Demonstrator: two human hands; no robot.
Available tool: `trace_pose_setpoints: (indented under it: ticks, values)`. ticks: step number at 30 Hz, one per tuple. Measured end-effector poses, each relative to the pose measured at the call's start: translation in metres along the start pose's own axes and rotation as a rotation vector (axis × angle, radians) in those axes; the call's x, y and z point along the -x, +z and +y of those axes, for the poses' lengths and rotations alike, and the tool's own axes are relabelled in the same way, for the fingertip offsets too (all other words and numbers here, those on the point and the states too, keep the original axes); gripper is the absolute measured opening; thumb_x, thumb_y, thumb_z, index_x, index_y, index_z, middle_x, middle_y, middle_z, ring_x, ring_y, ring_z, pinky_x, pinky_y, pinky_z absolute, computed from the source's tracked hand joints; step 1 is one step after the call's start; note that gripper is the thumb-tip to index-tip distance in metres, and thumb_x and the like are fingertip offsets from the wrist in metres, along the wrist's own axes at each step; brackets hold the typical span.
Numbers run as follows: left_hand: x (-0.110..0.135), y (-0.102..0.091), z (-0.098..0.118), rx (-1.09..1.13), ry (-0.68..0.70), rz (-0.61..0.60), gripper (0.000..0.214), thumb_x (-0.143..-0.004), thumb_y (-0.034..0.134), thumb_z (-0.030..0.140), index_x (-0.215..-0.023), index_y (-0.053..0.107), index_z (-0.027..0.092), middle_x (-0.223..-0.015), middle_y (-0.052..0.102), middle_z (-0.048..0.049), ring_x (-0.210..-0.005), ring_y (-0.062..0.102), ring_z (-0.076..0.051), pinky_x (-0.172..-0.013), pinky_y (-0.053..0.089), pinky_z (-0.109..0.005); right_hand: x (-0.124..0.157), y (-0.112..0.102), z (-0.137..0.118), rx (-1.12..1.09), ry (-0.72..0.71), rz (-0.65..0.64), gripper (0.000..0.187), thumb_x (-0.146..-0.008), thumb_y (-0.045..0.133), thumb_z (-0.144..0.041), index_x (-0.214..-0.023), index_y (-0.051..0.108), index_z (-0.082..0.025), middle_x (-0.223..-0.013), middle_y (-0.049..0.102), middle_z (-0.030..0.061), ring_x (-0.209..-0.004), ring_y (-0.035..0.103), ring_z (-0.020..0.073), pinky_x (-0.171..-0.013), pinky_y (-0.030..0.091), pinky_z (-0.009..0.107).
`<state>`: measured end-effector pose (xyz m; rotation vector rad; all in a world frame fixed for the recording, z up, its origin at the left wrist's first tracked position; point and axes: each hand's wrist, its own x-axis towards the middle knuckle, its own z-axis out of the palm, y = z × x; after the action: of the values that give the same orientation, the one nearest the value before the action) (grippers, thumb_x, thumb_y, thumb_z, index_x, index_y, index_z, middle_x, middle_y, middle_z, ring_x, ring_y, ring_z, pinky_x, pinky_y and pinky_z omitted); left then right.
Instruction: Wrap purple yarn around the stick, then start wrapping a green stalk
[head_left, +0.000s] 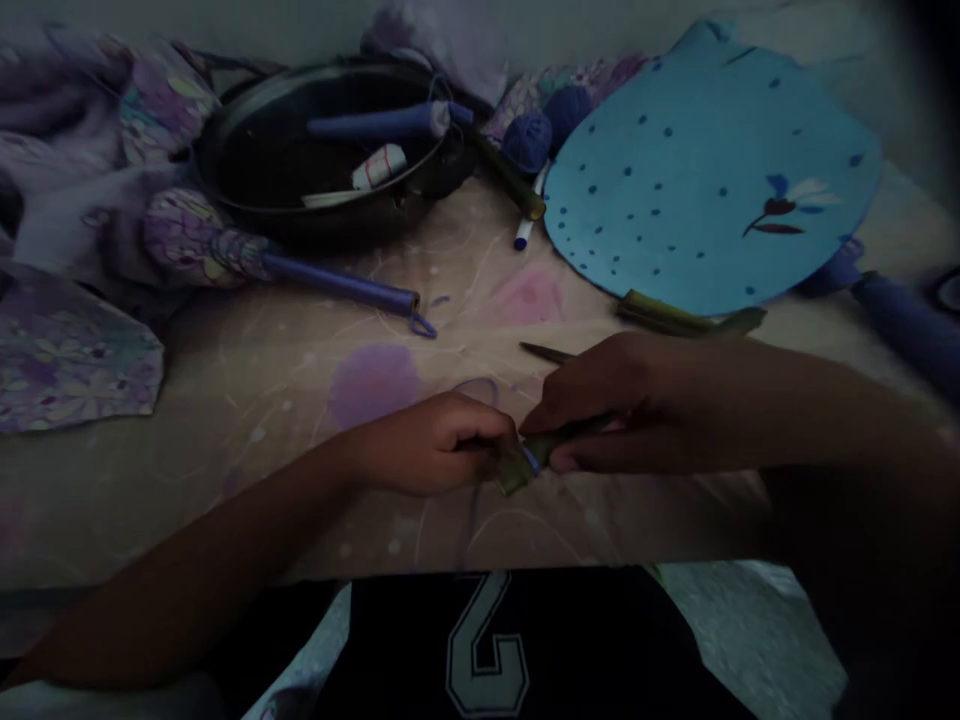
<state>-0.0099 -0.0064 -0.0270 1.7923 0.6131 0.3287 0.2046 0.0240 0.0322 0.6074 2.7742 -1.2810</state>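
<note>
Near the front of the patterned cloth, a green strip is pinched between both closed hands, the left hand and right hand nearly touching. A second green strip lies ungripped against the blue board.

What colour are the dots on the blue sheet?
Dark blue dots, best seen in the head view.

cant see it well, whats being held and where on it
A green tube, held near one end: the left hand pinches beside a blue bit, and the right hand grips the stretch just beyond it.
</note>
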Motion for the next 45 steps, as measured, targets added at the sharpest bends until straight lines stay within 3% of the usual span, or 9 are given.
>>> trace_pose_setpoints:
  ticks: [3,9,15,19,23,33,38,41,45]
  values:
    - [0.001,-0.001,0.007,-0.093,-0.034,-0.137,0.017,-0.083,0.048,0.02,-0.071,0.06,0.017,-0.061,0.058,-0.0002,-0.056,0.052,-0.01,-0.054,0.038,-0.022,0.0,0.006,-0.002,-0.011,0.04,-0.113,0.021,-0.083,0.054,-0.015,-0.092,0.068,-0.026,-0.082,0.067,-0.005,-0.066,0.058,0.0076,-0.059,0.039,0.019]
    - [0.002,0.007,0.012,-0.327,-0.091,-0.011,0.016,-0.079,0.048,0.014,-0.069,0.06,0.017,-0.062,0.059,0.0001,-0.058,0.053,-0.011,-0.055,0.037,-0.022,-0.006,0.028,-0.008,0.348,0.158,0.003,0.016,-0.078,0.055,-0.009,-0.078,0.066,-0.021,-0.072,0.063,0.0001,-0.068,0.059,0.0133,-0.06,0.036,0.025]
    - [0.005,0.015,0.004,-0.771,-0.108,0.375,0.02,-0.085,0.043,0.022,-0.071,0.056,0.015,-0.063,0.057,-0.0025,-0.057,0.052,-0.013,-0.053,0.037,-0.026,-0.013,0.036,-0.008,0.765,0.266,0.215,0.006,-0.078,0.057,-0.013,-0.077,0.059,-0.019,-0.069,0.06,0.0023,-0.058,0.053,0.0155,-0.05,0.019,0.026]
    - [0.01,0.013,-0.001,-1.004,0.119,0.684,0.011,-0.086,0.047,0.017,-0.085,0.057,0.013,-0.065,0.057,-0.0018,-0.058,0.052,-0.012,-0.054,0.039,-0.025,-0.019,0.038,-0.014,0.81,0.326,0.387,0.004,-0.082,0.054,-0.017,-0.078,0.052,-0.017,-0.066,0.058,0.0031,-0.056,0.054,0.0174,-0.05,0.015,0.027]
    - [0.011,0.012,-0.008,-1.16,0.275,0.801,0.011,-0.079,0.057,0.011,-0.091,0.056,0.011,-0.065,0.059,-0.0018,-0.057,0.052,-0.011,-0.054,0.041,-0.023,-0.025,0.045,-0.015,0.735,0.329,0.447,0.01,-0.084,0.051,-0.017,-0.076,0.046,-0.018,-0.066,0.059,0.003,-0.054,0.055,0.0177,-0.048,0.017,0.028]
    - [0.006,0.018,-0.003,-1.021,0.305,0.882,0.005,-0.079,0.057,0.011,-0.08,0.055,0.015,-0.051,0.049,0.0049,-0.042,0.042,-0.006,-0.042,0.032,-0.021,-0.028,0.052,-0.009,0.795,0.374,0.667,0.015,-0.087,0.049,-0.025,-0.076,0.043,-0.018,-0.059,0.057,0.0028,-0.047,0.054,0.0184,-0.046,0.017,0.027]
    - [0.003,0.027,-0.007,-0.45,0.274,1.061,0.016,-0.083,0.052,0.014,-0.096,0.047,0.02,-0.052,0.04,0.0087,-0.04,0.037,-0.005,-0.04,0.03,-0.018,-0.032,0.049,-0.008,0.715,0.422,0.713,0.016,-0.088,0.048,-0.03,-0.077,0.044,-0.019,-0.061,0.06,0.0029,-0.046,0.056,0.02,-0.044,0.018,0.027]
    - [0.001,0.033,-0.01,-0.097,0.131,1.056,0.014,-0.089,0.045,0.019,-0.102,0.047,0.022,-0.052,0.037,0.0094,-0.039,0.033,-0.005,-0.04,0.03,-0.017,-0.034,0.048,-0.008,0.668,0.448,0.711,0.017,-0.088,0.048,-0.031,-0.078,0.045,-0.018,-0.061,0.061,0.0031,-0.047,0.057,0.0202,-0.044,0.018,0.027]
    - [0.001,0.036,-0.008,-0.059,0.052,1.078,0.008,-0.088,0.049,0.021,-0.093,0.055,0.021,-0.068,0.055,0.0029,-0.051,0.045,-0.004,-0.045,0.035,-0.016,-0.036,0.048,-0.007,0.61,0.465,0.693,0.017,-0.087,0.049,-0.031,-0.078,0.045,-0.018,-0.061,0.061,0.0031,-0.047,0.057,0.02,-0.044,0.02,0.026]
